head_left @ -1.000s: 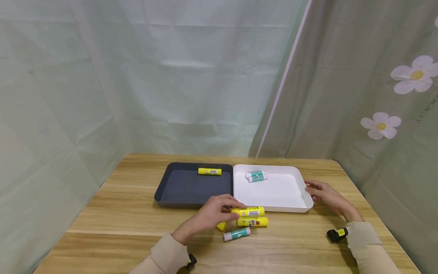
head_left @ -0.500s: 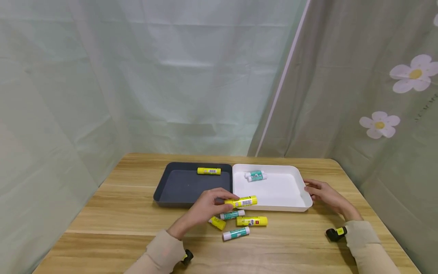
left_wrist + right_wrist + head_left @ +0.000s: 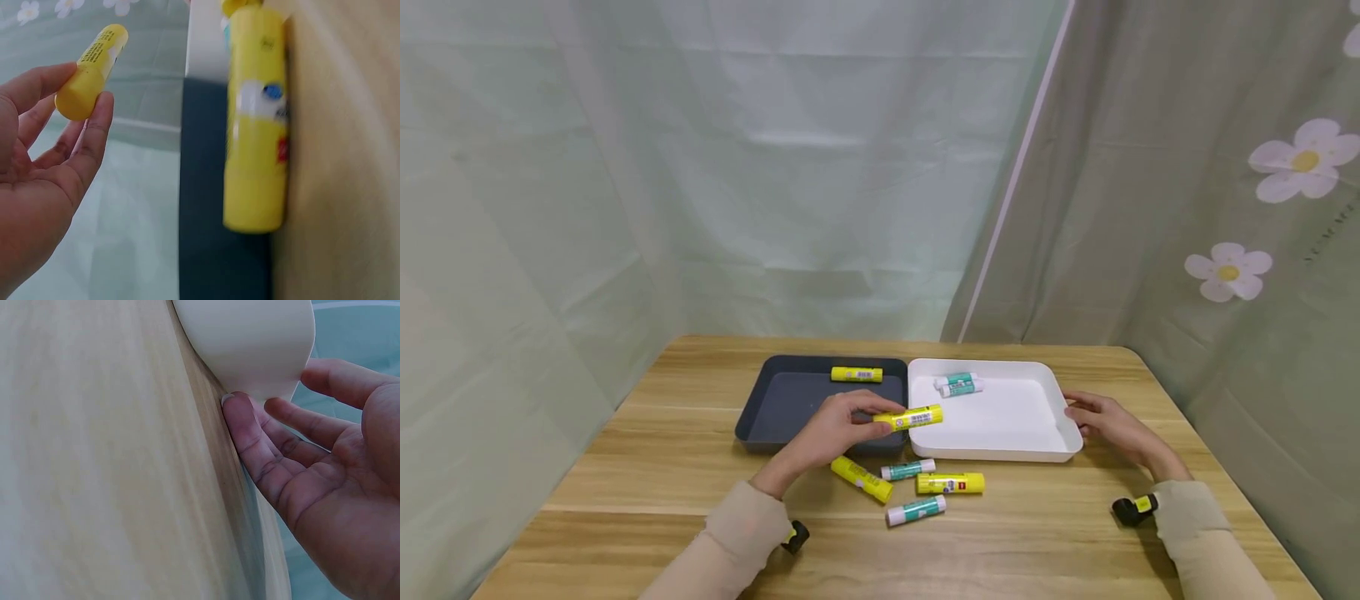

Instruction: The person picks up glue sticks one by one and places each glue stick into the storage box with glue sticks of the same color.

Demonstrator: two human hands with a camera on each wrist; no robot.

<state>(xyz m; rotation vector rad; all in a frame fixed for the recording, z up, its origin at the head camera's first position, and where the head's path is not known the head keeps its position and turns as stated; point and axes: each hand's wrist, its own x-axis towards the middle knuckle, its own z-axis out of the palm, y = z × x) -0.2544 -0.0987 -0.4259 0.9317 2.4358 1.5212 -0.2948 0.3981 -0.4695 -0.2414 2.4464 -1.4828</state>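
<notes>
My left hand [image 3: 831, 429] pinches a yellow glue stick [image 3: 917, 417] between thumb and fingertips. The held stick is raised over the front, where the dark grey tray [image 3: 775, 421] meets the white tray [image 3: 1015, 417]. In the left wrist view the same glue stick [image 3: 94, 69] points up and away from the hand. At the white tray's right end my right hand [image 3: 1112, 425] touches the outer wall with relaxed fingers. The right wrist view has the fingertips [image 3: 244, 419] against the tray's corner [image 3: 262, 344]. Another yellow glue stick [image 3: 861, 479] lies below my left hand.
In front of the trays lie a yellow glue stick [image 3: 951, 483] and two green-and-white ones, a nearer stick [image 3: 916, 510] and a farther stick [image 3: 908, 470]. One yellow stick [image 3: 856, 375] is in the dark tray. Two green-and-white sticks [image 3: 961, 387] touch inside the white tray.
My left hand has lifted the yellow glue stick from the group on the table and carried it up and left, uncovering the sticks beneath. My right hand stays at the white tray.
</notes>
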